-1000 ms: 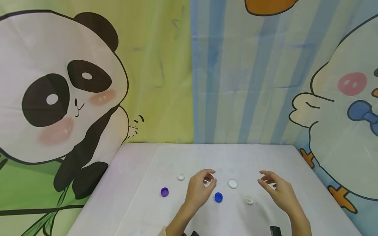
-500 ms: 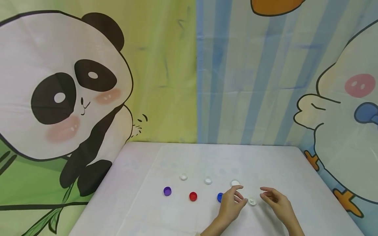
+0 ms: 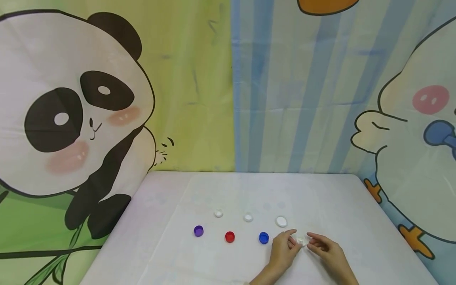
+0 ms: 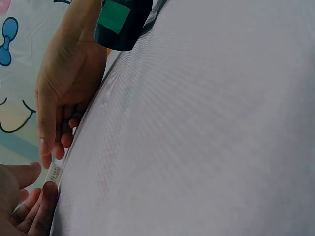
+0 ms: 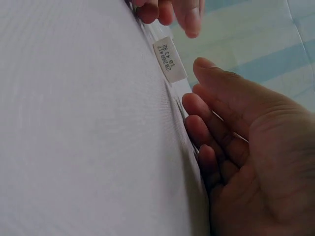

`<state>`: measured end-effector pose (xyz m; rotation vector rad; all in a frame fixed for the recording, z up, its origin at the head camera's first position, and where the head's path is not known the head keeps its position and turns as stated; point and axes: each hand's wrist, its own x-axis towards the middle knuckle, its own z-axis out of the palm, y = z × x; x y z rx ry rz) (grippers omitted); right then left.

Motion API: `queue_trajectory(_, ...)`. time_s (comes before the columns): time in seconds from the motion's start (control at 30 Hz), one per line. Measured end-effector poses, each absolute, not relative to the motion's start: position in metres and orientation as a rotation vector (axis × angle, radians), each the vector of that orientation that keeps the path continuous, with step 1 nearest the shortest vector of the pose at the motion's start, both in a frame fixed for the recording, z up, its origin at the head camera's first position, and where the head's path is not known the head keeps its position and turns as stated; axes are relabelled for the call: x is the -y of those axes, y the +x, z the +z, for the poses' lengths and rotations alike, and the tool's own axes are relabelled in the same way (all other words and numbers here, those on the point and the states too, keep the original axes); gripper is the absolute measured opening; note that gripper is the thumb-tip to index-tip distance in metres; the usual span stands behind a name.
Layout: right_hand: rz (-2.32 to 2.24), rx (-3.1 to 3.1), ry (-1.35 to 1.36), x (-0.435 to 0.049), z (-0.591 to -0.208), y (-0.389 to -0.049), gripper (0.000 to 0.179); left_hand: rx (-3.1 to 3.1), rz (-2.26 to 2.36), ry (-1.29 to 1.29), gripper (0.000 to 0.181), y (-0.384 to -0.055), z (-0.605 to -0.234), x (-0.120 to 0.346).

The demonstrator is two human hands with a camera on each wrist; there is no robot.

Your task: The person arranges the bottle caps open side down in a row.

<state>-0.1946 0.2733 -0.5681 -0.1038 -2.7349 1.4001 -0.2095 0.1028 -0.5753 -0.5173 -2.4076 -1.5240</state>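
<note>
A small white bottle cap [image 3: 301,241] lies on the white table between my two hands, at the right end of the front row. Dark printed digits show on the side of this cap [image 5: 170,60] in the right wrist view. From the left comes my left hand [image 3: 283,249], fingertips right at the cap, thumb and fingers parted. My right hand [image 3: 327,251] faces it from the other side, its fingers loosely bent and a gap between thumb and cap in the right wrist view. A blue cap [image 3: 263,238] sits just left of my left hand.
A red cap [image 3: 229,236] and a purple cap [image 3: 198,230] continue the front row leftward. Behind them stand a white cap [image 3: 218,213], a second white cap [image 3: 248,217] and a wider white lid [image 3: 281,221]. A printed cartoon curtain [image 3: 199,91] hangs behind the table [image 3: 171,261].
My left hand has moved right, uncovering the red cap and a white cap, and has come down beside the rightmost cap. My right hand has lowered and come in toward the same cap.
</note>
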Motion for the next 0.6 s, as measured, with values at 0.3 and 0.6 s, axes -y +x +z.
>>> queue_trajectory(0.3, 1.221, 2.74, 0.018, -0.2713, -0.5738, -0.1953, 0.036, 2.531, -1.339, -0.479, 0.04, -0.2114, -0.5789, -0.1063)
queue_trajectory(0.6, 1.121, 2.775, 0.063, -0.2689, -0.5745, -0.1979, 0.034, 2.522, -1.216, -0.467, 0.031, -0.2102, -0.576, -0.1069)
